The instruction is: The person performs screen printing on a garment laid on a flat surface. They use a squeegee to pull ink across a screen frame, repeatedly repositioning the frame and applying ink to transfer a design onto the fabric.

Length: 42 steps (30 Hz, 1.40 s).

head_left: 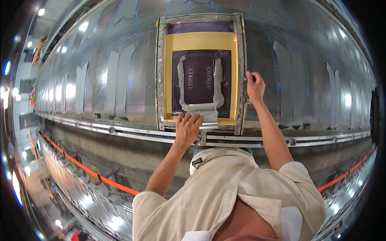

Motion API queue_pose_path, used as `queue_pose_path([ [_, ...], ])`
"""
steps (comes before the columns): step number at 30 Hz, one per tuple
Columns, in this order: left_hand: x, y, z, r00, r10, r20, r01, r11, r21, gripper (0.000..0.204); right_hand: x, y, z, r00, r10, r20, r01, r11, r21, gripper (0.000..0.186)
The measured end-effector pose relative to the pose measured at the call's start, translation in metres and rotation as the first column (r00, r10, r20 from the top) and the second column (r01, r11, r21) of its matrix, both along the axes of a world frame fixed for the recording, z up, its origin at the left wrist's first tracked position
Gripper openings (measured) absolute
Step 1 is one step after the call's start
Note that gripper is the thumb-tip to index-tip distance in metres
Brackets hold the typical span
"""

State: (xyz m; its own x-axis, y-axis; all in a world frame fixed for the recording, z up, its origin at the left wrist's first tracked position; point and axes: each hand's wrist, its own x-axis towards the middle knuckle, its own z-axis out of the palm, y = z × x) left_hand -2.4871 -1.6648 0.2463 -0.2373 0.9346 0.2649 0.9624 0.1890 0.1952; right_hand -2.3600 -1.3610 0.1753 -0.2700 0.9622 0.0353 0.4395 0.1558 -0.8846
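In front of me lies a screen-printing frame (161,72) with a yellow border around a dark mesh panel (197,86) that bears pale lettering. My left hand (187,129) is closed on the near left end of a wide silver squeegee (209,120) at the panel's near edge. Thick grey ink (218,80) runs in bands up both sides of the panel and along the squeegee's far side. My right hand (256,87) grips the frame's right edge with curled fingers, beside a small metal knob (245,79); the fingers partly hide what they hold.
The long, shiny printing table (140,80) stretches to both sides, with grey garment-shaped pieces (124,76) laid along it. A metal rail (249,140) follows its near edge. Behind me run an orange rail (100,175) and a second table with similar pieces (88,201).
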Motion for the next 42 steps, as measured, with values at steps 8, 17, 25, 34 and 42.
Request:
queue_pose_path([
  [8, -0.053, 0.076, -0.02, 0.996, -0.08, -0.035, 0.079, 0.997, -0.007, 0.02, 0.013, 0.019, 0.004, 0.987, -0.05, 0.15, 0.056, 0.998, -0.033, 0.032],
  [17, -0.159, 0.219, 0.009, 0.984, -0.157, 0.089, 0.167, 0.979, -0.119, 0.013, 0.021, 0.021, 0.01, 0.991, -0.063, 0.119, 0.077, 0.99, -0.118, 0.033],
  [25, -0.132, 0.177, -0.011, 0.976, -0.216, -0.033, 0.21, 0.968, -0.136, 0.017, 0.019, 0.022, 0.001, 0.988, -0.064, 0.139, 0.072, 0.996, -0.055, 0.033],
  [34, -0.112, 0.142, 0.0, 0.958, -0.274, 0.084, 0.285, 0.939, -0.194, 0.03, 0.023, 0.024, 0.005, 0.988, -0.077, 0.134, 0.086, 0.994, -0.063, 0.033],
  [42, -0.124, 0.162, -0.015, 0.977, -0.214, 0.004, 0.213, 0.968, -0.135, 0.026, 0.019, 0.015, 0.006, 0.987, -0.062, 0.148, 0.079, 0.99, -0.115, 0.034],
])
